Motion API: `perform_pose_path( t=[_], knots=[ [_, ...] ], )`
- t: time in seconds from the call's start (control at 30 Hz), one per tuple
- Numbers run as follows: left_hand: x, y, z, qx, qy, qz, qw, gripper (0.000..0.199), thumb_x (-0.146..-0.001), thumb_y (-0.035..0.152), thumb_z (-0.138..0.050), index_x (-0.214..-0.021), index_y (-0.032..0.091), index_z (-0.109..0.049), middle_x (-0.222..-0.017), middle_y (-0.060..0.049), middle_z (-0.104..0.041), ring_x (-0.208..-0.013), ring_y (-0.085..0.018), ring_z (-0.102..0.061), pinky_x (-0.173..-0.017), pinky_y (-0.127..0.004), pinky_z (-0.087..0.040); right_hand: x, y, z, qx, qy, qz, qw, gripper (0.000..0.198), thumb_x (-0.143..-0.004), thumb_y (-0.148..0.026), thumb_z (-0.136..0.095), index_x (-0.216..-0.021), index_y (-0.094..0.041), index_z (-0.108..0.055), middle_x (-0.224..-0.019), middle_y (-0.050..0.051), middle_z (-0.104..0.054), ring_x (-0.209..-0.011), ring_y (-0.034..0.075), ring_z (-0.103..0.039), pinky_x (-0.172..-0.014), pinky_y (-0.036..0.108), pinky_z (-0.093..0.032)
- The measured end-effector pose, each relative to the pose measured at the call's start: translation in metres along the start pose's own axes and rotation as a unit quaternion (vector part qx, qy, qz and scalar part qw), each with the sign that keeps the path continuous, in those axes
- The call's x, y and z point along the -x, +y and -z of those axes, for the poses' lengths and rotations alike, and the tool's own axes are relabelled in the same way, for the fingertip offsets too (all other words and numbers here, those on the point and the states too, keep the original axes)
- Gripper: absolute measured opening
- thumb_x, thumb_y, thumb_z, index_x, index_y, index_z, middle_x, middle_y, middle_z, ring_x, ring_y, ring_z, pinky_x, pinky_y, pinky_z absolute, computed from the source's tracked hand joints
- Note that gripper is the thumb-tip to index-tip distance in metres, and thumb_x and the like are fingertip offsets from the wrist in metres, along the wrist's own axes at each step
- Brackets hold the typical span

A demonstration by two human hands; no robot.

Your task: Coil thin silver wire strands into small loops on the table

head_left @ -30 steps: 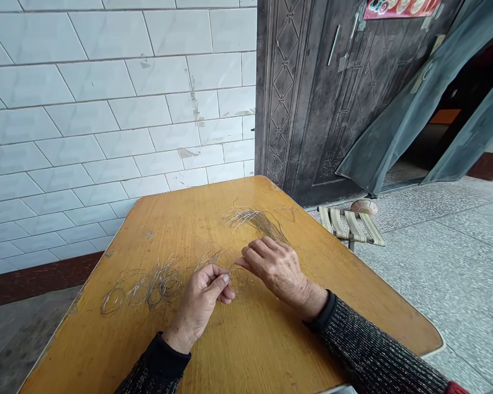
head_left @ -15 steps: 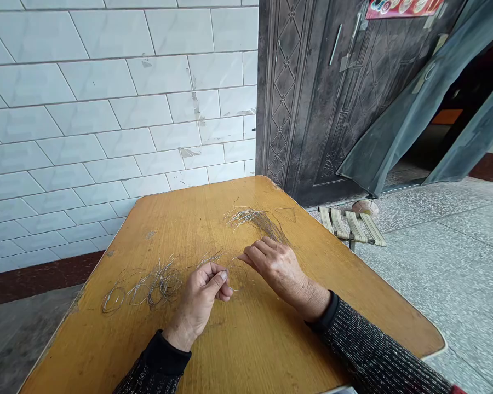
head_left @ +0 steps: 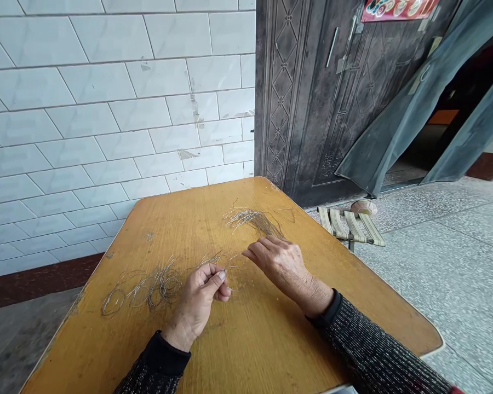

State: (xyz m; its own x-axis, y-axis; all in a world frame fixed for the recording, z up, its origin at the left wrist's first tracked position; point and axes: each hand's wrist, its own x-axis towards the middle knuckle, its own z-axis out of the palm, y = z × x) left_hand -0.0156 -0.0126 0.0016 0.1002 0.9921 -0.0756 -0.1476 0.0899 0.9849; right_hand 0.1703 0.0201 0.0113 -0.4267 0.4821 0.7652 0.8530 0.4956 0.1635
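Observation:
My left hand is closed in a pinch on a thin wire, whose loose ends stick out past the thumb and fingertips. To its right, my right hand is bent over with its fingers pressed together. Whether a strand sits in those fingertips is too fine to make out. Left of my left hand lie several loosely coiled wires, and a few more strands show just behind it. Beyond my right hand rests a bundle of straight wires, partly covered by that hand.
Everything lies on a yellow wooden table with rounded corners. A white tiled wall stands behind it, with a dark metal door at the right. A folding stool and a ball are on the floor beside the table.
My right hand has moved slightly right, away from my left hand. The wire loop between the hands has shifted; my left hand keeps its pinch.

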Motion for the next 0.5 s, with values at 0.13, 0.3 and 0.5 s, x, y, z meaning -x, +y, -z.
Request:
perform_pose_path(
  t=[0.13, 0.3, 0.5],
  knots=[
    [-0.003, 0.002, 0.004, 0.058, 0.003, 0.010, 0.998, 0.019, -0.063, 0.027, -0.070, -0.065, 0.013, -0.057, -0.060, 0.002, -0.056, -0.049, -0.006, -0.050, -0.047, -0.018, -0.039, 0.001, 0.011, -0.003, 0.025, -0.004, -0.064, 0.998, 0.035, -0.090, -0.026, -0.041, -0.060, -0.017, -0.056, -0.054, 0.003, -0.056, -0.053, 0.012, -0.048, -0.050, 0.027, -0.021],
    [-0.007, 0.001, 0.008, 0.126, 0.004, 0.033, 0.991, 0.022, -0.060, 0.024, -0.074, -0.067, 0.012, -0.058, -0.063, 0.002, -0.057, -0.051, -0.005, -0.051, -0.047, -0.016, -0.041, 0.001, 0.007, -0.004, -0.129, -0.093, -0.161, 0.974, 0.040, -0.089, -0.037, -0.040, -0.060, -0.016, -0.056, -0.057, 0.003, -0.058, -0.052, 0.010, -0.049, -0.049, 0.024, -0.024],
    [-0.008, 0.000, 0.009, 0.139, 0.009, 0.031, 0.990, 0.020, -0.062, 0.022, -0.073, -0.072, 0.012, -0.059, -0.067, 0.001, -0.060, -0.052, -0.005, -0.053, -0.047, -0.015, -0.043, 0.000, -0.011, -0.009, -0.476, -0.192, -0.259, 0.818, 0.026, -0.080, -0.038, -0.051, -0.068, -0.016, -0.057, -0.057, -0.002, -0.053, -0.050, 0.008, -0.044, -0.048, 0.020, -0.031]
  ],
)
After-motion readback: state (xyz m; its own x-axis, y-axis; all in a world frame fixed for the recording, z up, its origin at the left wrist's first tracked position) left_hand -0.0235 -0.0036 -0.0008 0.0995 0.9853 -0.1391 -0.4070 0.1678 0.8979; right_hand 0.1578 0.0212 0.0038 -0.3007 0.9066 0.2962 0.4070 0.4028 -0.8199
